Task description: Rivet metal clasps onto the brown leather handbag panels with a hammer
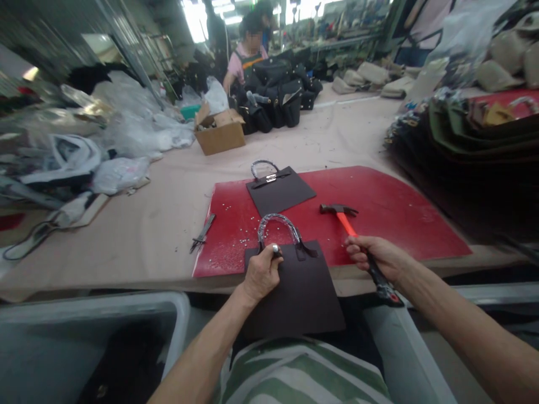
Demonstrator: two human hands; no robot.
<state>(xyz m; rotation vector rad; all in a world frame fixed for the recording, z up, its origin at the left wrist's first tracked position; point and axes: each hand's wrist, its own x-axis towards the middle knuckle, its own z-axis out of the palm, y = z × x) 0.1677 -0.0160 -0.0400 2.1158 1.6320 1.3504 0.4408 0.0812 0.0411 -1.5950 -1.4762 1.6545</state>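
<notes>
My right hand [374, 255] is closed round the dark grip of a claw hammer [346, 220] with an orange neck, its head raised above the red mat [379, 210]. With closed fingers my left hand [261, 275] holds a short metal punch [275, 249] with a shiny round top, over the left handle tab of a dark brown bag panel [303, 300]. The punch's lower end is hidden. On that panel stands an arched handle [278, 217] wrapped in clear plastic. A second bag panel [280, 191], with a handle and a silver clasp, lies behind on the mat.
Small pale rivet-like bits [242, 241] lie scattered on the mat, with dark metal tools [202, 233] at its left edge. A cardboard box [221, 137], black bags [273, 95] and a person [244, 59] are farther back. Stacked panels [475, 140] stand right; a grey bin [181, 314] is below left.
</notes>
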